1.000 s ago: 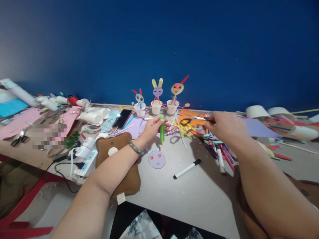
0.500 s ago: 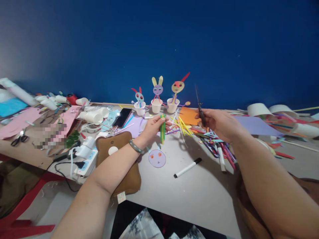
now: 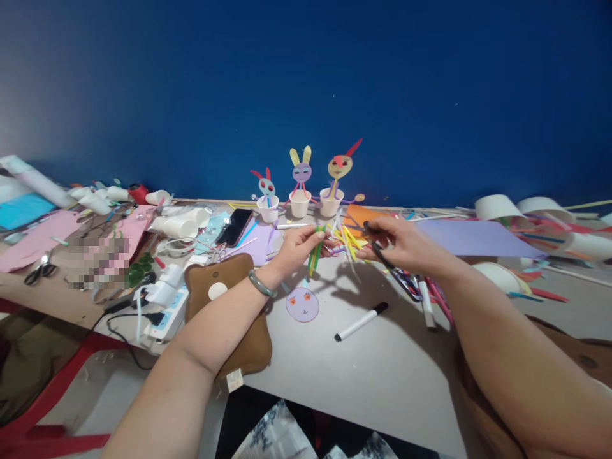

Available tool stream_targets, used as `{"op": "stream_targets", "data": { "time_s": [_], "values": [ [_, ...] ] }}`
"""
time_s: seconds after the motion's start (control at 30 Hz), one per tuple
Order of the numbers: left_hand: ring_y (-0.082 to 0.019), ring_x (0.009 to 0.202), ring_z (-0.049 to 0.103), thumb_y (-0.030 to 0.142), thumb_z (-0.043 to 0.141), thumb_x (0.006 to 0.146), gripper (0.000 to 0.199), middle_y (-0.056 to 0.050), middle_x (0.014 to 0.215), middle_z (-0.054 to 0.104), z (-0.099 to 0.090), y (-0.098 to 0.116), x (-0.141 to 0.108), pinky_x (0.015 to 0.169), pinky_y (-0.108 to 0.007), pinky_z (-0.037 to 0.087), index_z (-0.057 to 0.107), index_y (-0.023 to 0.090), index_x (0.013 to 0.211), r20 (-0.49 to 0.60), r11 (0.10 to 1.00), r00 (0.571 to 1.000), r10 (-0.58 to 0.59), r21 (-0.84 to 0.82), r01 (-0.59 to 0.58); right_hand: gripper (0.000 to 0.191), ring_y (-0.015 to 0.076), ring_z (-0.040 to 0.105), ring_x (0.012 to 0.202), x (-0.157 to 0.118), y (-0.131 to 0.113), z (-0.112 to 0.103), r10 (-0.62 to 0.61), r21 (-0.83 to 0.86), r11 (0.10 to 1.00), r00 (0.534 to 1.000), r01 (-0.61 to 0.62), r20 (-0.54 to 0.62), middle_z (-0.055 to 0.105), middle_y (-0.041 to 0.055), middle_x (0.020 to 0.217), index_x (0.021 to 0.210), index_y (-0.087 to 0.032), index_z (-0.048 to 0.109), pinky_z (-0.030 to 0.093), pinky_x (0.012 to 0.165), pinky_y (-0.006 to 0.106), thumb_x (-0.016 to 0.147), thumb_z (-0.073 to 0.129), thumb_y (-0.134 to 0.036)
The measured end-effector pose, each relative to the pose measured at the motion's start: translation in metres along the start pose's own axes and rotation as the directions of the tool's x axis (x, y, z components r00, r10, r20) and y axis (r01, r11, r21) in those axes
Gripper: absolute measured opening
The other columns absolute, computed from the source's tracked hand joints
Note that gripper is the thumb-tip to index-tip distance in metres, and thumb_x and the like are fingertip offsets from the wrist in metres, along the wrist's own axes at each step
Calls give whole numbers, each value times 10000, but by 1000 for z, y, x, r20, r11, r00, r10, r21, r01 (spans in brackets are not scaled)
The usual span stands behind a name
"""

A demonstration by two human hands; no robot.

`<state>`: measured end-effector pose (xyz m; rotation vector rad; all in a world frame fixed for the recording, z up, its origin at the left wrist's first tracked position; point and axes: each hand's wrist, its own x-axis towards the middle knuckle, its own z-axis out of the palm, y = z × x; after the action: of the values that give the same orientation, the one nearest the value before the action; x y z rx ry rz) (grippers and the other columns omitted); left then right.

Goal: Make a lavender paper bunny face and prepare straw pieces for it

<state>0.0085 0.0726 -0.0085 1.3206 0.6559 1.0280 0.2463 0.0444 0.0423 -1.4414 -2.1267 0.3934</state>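
My left hand [image 3: 303, 247] is closed on a small bundle of green and yellow strips [image 3: 315, 252], whose ends hang below the fingers. To its right, my right hand [image 3: 394, 242] grips dark-handled scissors [image 3: 377, 245], with the blades pointing left toward the strips. A purple paper disc [image 3: 302, 305] with orange eyes and a small mouth lies on the table below my left hand. Beside the disc rests a black-and-white marker [image 3: 361, 322]. Yellow strips [image 3: 351, 242] are scattered between my hands.
Three paper-faced figures stand in white cups [image 3: 299, 204] by the blue wall. A phone [image 3: 234, 227], a brown pouch [image 3: 229, 306] and a power strip [image 3: 167, 315] are at the left. Purple paper [image 3: 478, 238] and paper rolls [image 3: 497, 210] lie right.
My right hand has moved slightly left and turned the scissors from pointing up to pointing left, closer to the strips. The green and yellow bundle is now tilted in my left hand.
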Motion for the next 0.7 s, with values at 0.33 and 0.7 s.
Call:
{"op": "stream_targets", "data": {
  "time_s": [0.33, 0.7],
  "values": [
    [-163, 665, 707, 626, 783, 759, 513, -82, 819, 742, 2, 2, -4, 679, -308, 586, 684, 144, 906, 163, 1000, 986, -20, -7, 22, 443, 173, 481, 613, -1, 2, 3, -36, -236, 969, 988, 71, 151, 586, 18, 668, 726, -233, 510, 307, 581, 292, 787, 615, -660],
    [-157, 628, 699, 595, 834, 717, 546, -84, 795, 750, 4, 5, -7, 666, -312, 587, 685, 139, 978, 244, 992, 966, -88, -63, 106, 450, 159, 429, 568, 0, 5, 1, -58, -204, 974, 978, 99, 200, 512, -12, 591, 642, -238, 466, 261, 579, 286, 783, 615, -638]
  ]
}}
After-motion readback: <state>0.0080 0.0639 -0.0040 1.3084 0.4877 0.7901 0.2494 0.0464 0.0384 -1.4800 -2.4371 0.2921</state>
